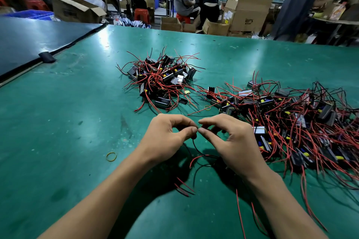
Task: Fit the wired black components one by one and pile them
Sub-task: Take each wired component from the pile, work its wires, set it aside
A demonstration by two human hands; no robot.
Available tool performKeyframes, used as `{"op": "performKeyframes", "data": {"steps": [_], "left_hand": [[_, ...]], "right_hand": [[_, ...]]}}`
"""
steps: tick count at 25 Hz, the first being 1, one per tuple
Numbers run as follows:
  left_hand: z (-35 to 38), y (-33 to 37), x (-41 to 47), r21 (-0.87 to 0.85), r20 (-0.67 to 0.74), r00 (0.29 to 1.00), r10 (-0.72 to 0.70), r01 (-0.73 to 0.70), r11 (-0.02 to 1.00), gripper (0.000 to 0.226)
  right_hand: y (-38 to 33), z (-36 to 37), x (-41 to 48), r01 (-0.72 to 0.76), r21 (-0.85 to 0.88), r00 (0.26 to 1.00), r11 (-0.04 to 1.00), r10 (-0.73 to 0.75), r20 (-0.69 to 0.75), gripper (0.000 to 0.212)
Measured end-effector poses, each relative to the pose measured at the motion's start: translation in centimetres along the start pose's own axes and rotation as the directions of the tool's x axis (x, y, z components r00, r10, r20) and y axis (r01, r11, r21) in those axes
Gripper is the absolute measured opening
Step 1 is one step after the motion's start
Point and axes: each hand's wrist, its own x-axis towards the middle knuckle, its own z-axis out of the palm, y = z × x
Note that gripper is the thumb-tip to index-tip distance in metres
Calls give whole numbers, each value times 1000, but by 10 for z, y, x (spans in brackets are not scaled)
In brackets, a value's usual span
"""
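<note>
Grips narrow on both sides: left hand [167,137] and right hand [229,141] each press thumb to forefinger, tips meeting just above the tabletop [68,122]. Between them they appear to pinch the end of a thin black wire [194,146]; the exact contact is too small to make out.

- The wire loops down and runs under the right hand. The black part it belongs to is mostly hidden there, with a red wire [196,158] trailing beside it.
- Holding the work close to the body likely keeps it clear of the tangles.
- Compact pile [163,77] sits further out at centre, probably the finished pieces.
- Sprawling heap [291,118] lies beside the right hand, probably the stock.
- Loose rubber band [111,156] lies left of the left forearm.

Judged step: mid-fitting, piece not yet piled.
</note>
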Motion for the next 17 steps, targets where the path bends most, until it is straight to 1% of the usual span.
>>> {"op": "performKeyframes", "data": {"steps": [2, 4, 5, 6, 8, 10, 11, 12, 13, 14, 15, 17], "left_hand": [[-2, 1, 0, -11, 27, 1000, -6, 6, 1000, 9], [-3, 1, -1, -20, 33, 999, 1, 0, 1000, 10], [-3, 1, -1, -22, 28, 1000, 6, -6, 1000, 9], [-2, 2, -1, -15, 17, 1000, 18, -17, 1000, 8], [1, 2, -2, 38, -19, 997, 74, -73, 997, 7], [2, 2, -2, 122, -53, 987, 150, -142, 982, 7], [2, 1, -2, 145, -62, 984, 168, -157, 977, 7], [1, 0, -2, 147, -64, 983, 171, -160, 976, 7], [1, -1, -2, 137, -59, 985, 164, -154, 978, 7], [1, -2, -2, 126, -50, 988, 149, -142, 982, 8], [1, -2, -1, 118, -43, 990, 132, -126, 985, 9], [2, -4, -1, 110, -36, 994, 104, -100, 989, 10]], "right_hand": [[5, 0, 1, 54, -78, 998, 995, -52, 21, 13], [5, -1, -1, 60, -124, 997, 990, -55, 45, 8], [3, 0, -2, 43, -113, 998, 993, -37, 57, 7], [0, 1, -2, -1, -83, 998, 997, 6, 65, 8], [-6, 4, -1, -181, 31, 980, 983, 178, 87, 13], [-7, 5, 3, -403, 191, 912, 895, 374, 167, 18], [-7, 4, 4, -479, 251, 874, 841, 431, 223, 18], [-6, 1, 4, -509, 271, 855, 817, 444, 269, 17], [-5, -1, 3, -499, 258, 858, 827, 429, 284, 15], [-4, -3, 2, -455, 218, 879, 864, 396, 264, 11], [-4, -4, 1, -381, 159, 914, 911, 344, 216, 7], [-4, -4, 1, -196, 36, 973, 980, 190, 132, 11]]}}
